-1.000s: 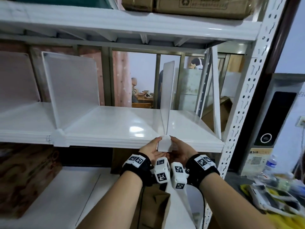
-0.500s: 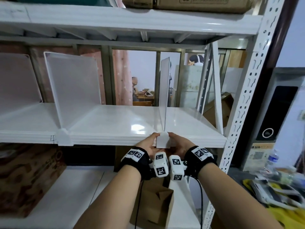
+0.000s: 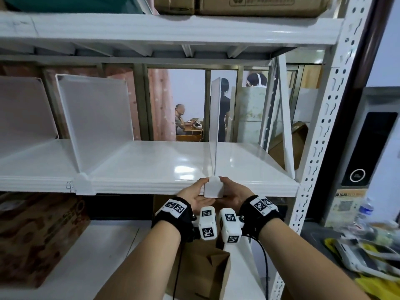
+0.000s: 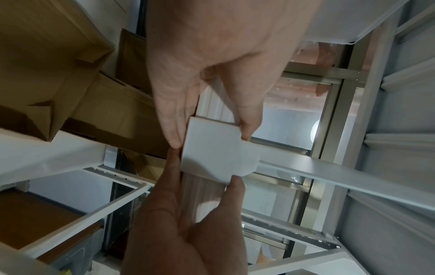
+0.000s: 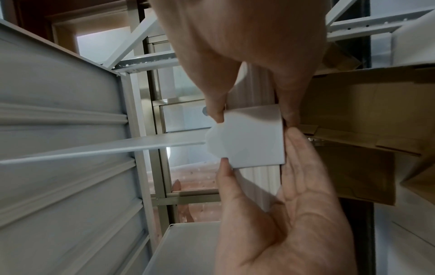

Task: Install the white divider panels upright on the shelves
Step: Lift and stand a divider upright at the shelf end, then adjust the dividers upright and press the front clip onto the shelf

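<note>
1. The white divider panel (image 3: 214,128) stands upright on the middle shelf (image 3: 151,165), seen almost edge-on, right of the shelf's centre; its white front clip (image 3: 213,188) sits over the shelf's near lip.
2. The left hand (image 3: 194,194) holds the clip from the left; its thumb touches the clip's upper corner and its fingers reach beneath the lower edge, lightly bent around the piece.
3. The right hand (image 3: 234,193) holds the same clip from the right in mirror fashion; thumb on the upper corner, fingers under the bottom edge; the fingertips of the two hands meet below the clip.
4. In the left wrist view the clip (image 4: 216,154) shows as a flat white plate with a rounded tab, pinched at its corners by both hands; the panel's thin edge (image 4: 341,178) runs away from it.
5. A second divider (image 3: 95,118) stands farther left on the same shelf, its own clip (image 3: 83,184) on the near lip; a third panel (image 3: 23,109) stands at the far left.
6. Cardboard boxes (image 3: 249,5) rest on the shelf above; a brown box (image 3: 32,239) sits on the lower shelf at left; an open carton (image 3: 203,271) lies below the hands.
</note>
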Action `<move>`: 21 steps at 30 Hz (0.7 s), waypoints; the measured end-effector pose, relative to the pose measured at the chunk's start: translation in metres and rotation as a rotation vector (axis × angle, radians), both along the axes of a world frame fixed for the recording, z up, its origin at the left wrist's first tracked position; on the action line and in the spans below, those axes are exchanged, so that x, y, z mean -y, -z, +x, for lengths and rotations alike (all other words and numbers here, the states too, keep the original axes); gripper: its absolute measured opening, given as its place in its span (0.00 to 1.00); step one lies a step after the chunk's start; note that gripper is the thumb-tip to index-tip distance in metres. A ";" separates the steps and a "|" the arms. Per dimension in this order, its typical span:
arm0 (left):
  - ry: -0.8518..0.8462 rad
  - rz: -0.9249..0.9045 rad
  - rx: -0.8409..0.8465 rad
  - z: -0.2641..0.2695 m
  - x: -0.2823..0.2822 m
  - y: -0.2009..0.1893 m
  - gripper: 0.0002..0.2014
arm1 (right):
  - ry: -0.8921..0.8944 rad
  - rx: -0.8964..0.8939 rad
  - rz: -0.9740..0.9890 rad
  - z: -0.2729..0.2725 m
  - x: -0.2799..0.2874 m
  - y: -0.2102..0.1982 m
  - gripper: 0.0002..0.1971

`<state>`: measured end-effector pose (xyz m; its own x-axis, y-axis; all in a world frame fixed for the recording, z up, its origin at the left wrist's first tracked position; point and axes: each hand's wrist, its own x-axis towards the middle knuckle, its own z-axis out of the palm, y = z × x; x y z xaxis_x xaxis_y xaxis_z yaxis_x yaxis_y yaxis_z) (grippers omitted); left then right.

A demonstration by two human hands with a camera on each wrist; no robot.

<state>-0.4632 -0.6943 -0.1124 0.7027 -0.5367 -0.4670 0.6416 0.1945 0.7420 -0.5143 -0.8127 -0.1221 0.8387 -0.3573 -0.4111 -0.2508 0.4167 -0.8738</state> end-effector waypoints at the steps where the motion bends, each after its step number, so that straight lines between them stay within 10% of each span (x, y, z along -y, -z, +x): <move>1: -0.006 0.006 0.001 0.000 0.001 0.000 0.24 | 0.063 0.070 0.071 -0.003 -0.003 -0.002 0.13; 7: 0.077 0.099 -0.001 0.005 -0.009 -0.001 0.31 | -0.015 -0.011 0.002 -0.026 0.006 -0.012 0.20; 10: 0.086 0.282 0.180 0.001 -0.017 -0.010 0.17 | -0.184 -0.173 -0.366 -0.045 0.011 -0.027 0.27; 13: -0.022 0.391 0.367 0.003 -0.019 -0.030 0.13 | 0.064 -0.204 -0.849 -0.042 0.019 -0.049 0.16; 21: -0.213 0.372 0.908 0.017 0.001 -0.067 0.10 | 0.212 0.200 -0.651 -0.016 0.007 -0.096 0.11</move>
<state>-0.4466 -0.6954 -0.0458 0.9405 -0.2877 0.1809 -0.2186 -0.1045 0.9702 -0.5300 -0.8202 -0.0264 0.7609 -0.6417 0.0958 -0.0311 -0.1834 -0.9825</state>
